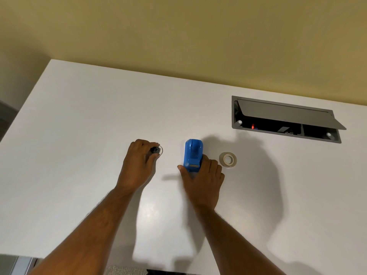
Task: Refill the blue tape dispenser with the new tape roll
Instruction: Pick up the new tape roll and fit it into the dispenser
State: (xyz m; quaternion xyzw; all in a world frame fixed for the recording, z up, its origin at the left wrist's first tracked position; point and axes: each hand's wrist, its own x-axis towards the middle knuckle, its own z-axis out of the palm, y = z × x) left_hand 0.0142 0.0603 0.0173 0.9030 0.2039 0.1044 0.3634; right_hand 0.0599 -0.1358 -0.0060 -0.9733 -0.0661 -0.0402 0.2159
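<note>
The blue tape dispenser (pixel 193 154) stands on the white desk (pixel 89 126), its roll cavity looking empty. My right hand (pixel 202 179) grips its near end, thumb on the left side and fingers on the right. To the left, my left hand (pixel 139 161) holds a small black spool with a nearly used-up clear ring (pixel 156 150) against the desk. The new tape roll (pixel 228 159), pale with a cardboard core, lies flat just right of the dispenser, untouched.
A grey cable box (pixel 286 120) is sunk into the desk at the back right, its lid tilted open. The yellow wall runs behind the desk. The desk's left edge slants away at the far left.
</note>
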